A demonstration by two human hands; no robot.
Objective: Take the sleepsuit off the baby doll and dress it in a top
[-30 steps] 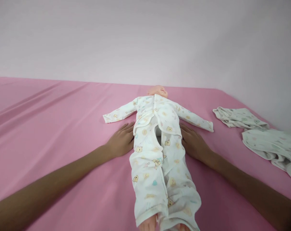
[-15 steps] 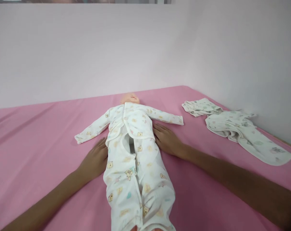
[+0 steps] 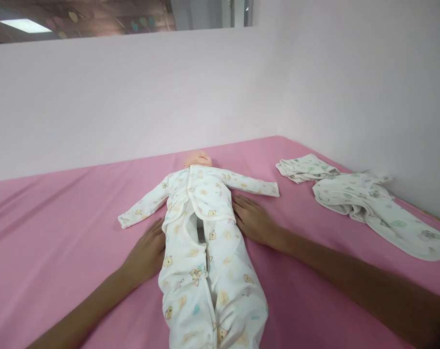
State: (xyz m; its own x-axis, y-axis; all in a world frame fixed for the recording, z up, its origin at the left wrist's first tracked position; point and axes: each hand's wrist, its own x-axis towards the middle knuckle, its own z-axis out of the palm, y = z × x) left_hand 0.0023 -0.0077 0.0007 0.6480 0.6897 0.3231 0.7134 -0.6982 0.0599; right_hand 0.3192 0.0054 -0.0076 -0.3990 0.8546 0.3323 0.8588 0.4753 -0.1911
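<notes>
A baby doll (image 3: 198, 158) lies on its back on the pink sheet (image 3: 78, 213), head toward the wall, arms spread. It wears a white bear-print jacket (image 3: 209, 194) and matching trousers (image 3: 229, 271); the jacket's lower front parts over a gap at the trousers' crotch. My left hand (image 3: 150, 252) lies flat against the doll's left-of-view hip, fingers stretched, some tips hidden by the clothing. On the opposite side, my right hand (image 3: 252, 218) rests flat beside the waist, fingers extended and touching the jacket's edge. Neither hand grips the fabric visibly.
To the right lie a folded white printed garment (image 3: 307, 167) and a spread, rumpled one (image 3: 380, 203), near the side wall. A pale wall (image 3: 150, 97) stands behind the bed, with a window strip (image 3: 107, 17) at its top.
The camera view has tilted slightly upward, so everything sits a little lower and more of the window shows. Both hands and the doll keep about the same places.
</notes>
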